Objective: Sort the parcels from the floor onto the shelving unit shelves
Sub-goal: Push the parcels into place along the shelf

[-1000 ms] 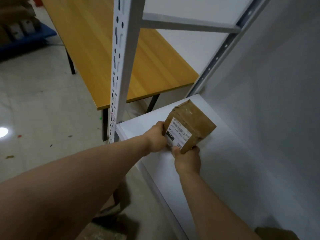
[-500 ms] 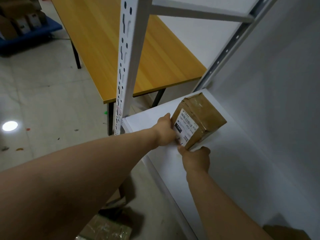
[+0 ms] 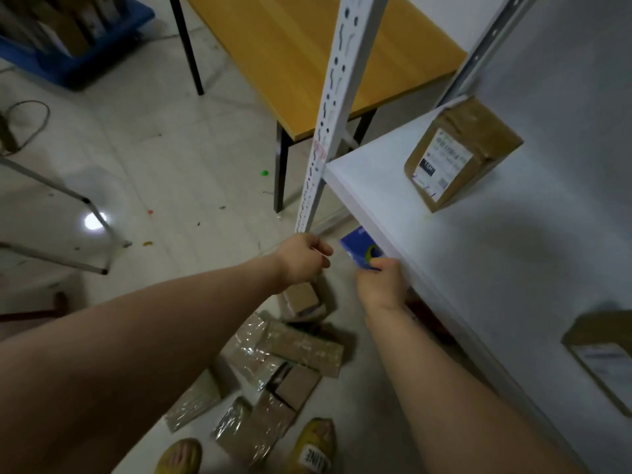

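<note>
Both bare arms reach forward and down from the bottom of the frame toward the shelf's front edge. The left hand (image 3: 306,260) hangs at the foot of the white slotted upright (image 3: 337,107), its grip loosely curled and holding nothing that I can see. The right hand (image 3: 381,285) sits just under the lip of the white shelf (image 3: 461,254), its fingertips at the near edge of a blue packet (image 3: 359,248); I cannot tell whether its grip is clamped on the packet or only touching it. In the upper right a brown taped parcel (image 3: 460,153) stands on the shelf, apart from both hands. Its white label faces the front and its long axis runs back toward the grey wall (image 3: 581,80). A second labelled parcel (image 3: 602,357) lies on the same shelf at the right edge, cut off by the frame. Below the arms, a heap of floor parcels (image 3: 287,367) lies at mixed angles on the pale tiled floor (image 3: 154,159), just ahead of two yellow slippers (image 3: 314,446). A yellow-wood worktop (image 3: 301,46) on black legs fills the top centre, and a blue crate (image 3: 89,59) sits at upper left.
</note>
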The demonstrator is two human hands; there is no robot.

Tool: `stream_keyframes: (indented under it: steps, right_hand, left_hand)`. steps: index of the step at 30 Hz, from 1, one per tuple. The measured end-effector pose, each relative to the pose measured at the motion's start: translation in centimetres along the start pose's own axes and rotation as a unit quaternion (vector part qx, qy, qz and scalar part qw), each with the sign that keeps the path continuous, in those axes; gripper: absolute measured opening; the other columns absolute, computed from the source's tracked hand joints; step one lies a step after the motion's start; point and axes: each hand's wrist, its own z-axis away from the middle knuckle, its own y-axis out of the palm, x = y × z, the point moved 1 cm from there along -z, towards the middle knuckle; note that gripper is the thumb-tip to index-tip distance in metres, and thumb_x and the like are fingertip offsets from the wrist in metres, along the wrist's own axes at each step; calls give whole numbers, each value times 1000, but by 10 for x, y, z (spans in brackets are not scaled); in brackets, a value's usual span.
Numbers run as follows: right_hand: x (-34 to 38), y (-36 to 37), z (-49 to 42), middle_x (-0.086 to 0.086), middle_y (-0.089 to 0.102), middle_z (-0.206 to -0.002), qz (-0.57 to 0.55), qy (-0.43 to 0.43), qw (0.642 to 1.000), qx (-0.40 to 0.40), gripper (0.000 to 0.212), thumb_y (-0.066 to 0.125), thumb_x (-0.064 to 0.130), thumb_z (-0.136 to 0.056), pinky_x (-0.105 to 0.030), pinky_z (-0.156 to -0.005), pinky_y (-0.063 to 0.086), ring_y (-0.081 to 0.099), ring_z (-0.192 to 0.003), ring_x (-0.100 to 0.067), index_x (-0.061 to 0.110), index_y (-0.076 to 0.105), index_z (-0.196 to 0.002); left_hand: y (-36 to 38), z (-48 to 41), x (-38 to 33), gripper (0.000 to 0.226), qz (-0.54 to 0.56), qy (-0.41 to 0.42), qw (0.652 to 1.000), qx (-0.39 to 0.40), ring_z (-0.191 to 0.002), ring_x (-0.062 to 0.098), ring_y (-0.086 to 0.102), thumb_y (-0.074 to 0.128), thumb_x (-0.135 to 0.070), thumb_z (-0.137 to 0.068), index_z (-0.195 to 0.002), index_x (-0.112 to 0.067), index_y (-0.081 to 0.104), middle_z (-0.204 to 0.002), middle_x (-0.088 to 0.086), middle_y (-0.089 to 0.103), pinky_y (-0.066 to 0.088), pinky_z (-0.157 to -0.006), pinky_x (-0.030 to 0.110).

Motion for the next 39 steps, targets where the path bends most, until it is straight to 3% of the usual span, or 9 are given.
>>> stream_keyframes:
  steps: [4, 7, 19, 22, 27, 30, 32, 36, 39]
  right_hand:
    - [-30, 56, 55, -9, 66, -109, -54, 59, 996, 48, 20, 67, 13, -87, -38, -87, 54, 65, -97, -27, 23, 51, -94]
    - [-65, 95, 81, -16, 67, -113, -76, 111, 988, 82, 27, 70, 13, -85, -50, -95, 55, 67, -103, -35, 23, 54, -104]
    - [-257, 161, 43, -12, 61, -82, -5, 206, 973, 107, 24, 68, 14, -86, -42, -77, 45, 55, -82, -27, 20, 58, -65]
    - [-291, 175, 9, -12, 60, -88, 17, 194, 976, 92, 9, 66, 22, -89, -37, -73, 43, 56, -82, -26, 14, 68, -84]
    - [-344, 190, -52, -14, 70, -111, 40, 204, 978, 26, 42, 72, 33, -83, -38, -79, 57, 68, -99, -33, 9, 70, -118]
    - [-377, 199, -86, -14, 65, -127, 2, 231, 973, 12, 64, 76, 38, -78, -45, -95, 56, 64, -111, -34, 9, 59, -132]
    - [-396, 208, -102, -14, 61, -135, -41, 257, 965, 25, 71, 76, 41, -80, -47, -100, 53, 61, -117, -34, 11, 52, -140]
    - [-410, 219, -104, -6, 54, -141, -114, 283, 951, 54, 68, 72, 45, -88, -57, -99, 49, 56, -121, -32, 26, 39, -144]
    - [-404, 200, -79, -7, 63, -128, -216, 308, 926, 33, 64, 68, 60, -85, -60, -91, 52, 63, -110, -33, 25, 49, -135]
  left_hand:
    - [-21, 34, 68, 27, -20, -31, 999, 18, -106, 29, 63, 54, 3, -89, -108, -13, 63, -116, 16, 65, 55, -85, 39]
    - [-29, 49, 120, 28, -17, -68, 997, 17, -91, 27, 63, 53, 3, -91, -115, -6, 63, -113, 17, 68, 52, -71, 34]
    - [13, -13, 296, 20, -87, -158, 984, -12, -86, 29, 60, 54, -6, -92, -105, 0, 69, -102, 20, 66, 50, -75, 34]
    - [33, -48, 328, 8, -69, -177, 982, -19, -75, 22, 54, 56, -20, -95, -91, -15, 61, -91, 8, 59, 48, -65, 30]
    - [53, -117, 378, 56, -16, -202, 979, -22, -97, 22, 51, 52, -39, -98, -148, -26, 32, -120, 5, 51, 48, -78, 38]
    - [63, -155, 405, 46, 22, -204, 978, -41, -80, 13, 45, 51, -24, -97, -142, -26, 38, -99, 0, 51, 46, -74, 36]
    - [68, -174, 421, 34, 54, -213, 975, -43, -85, 17, 49, 52, -22, -96, -130, -20, 47, -113, 6, 53, 48, -81, 42]
    - [80, -181, 433, 52, 159, -268, 950, -15, -116, 36, 51, 55, -57, -92, -126, -18, 48, -128, 8, 50, 48, -96, 54]
    - [79, -161, 431, 63, 265, -281, 921, -56, -105, 34, 58, 63, -66, -80, -122, -20, 51, -115, 9, 59, 47, -97, 56]
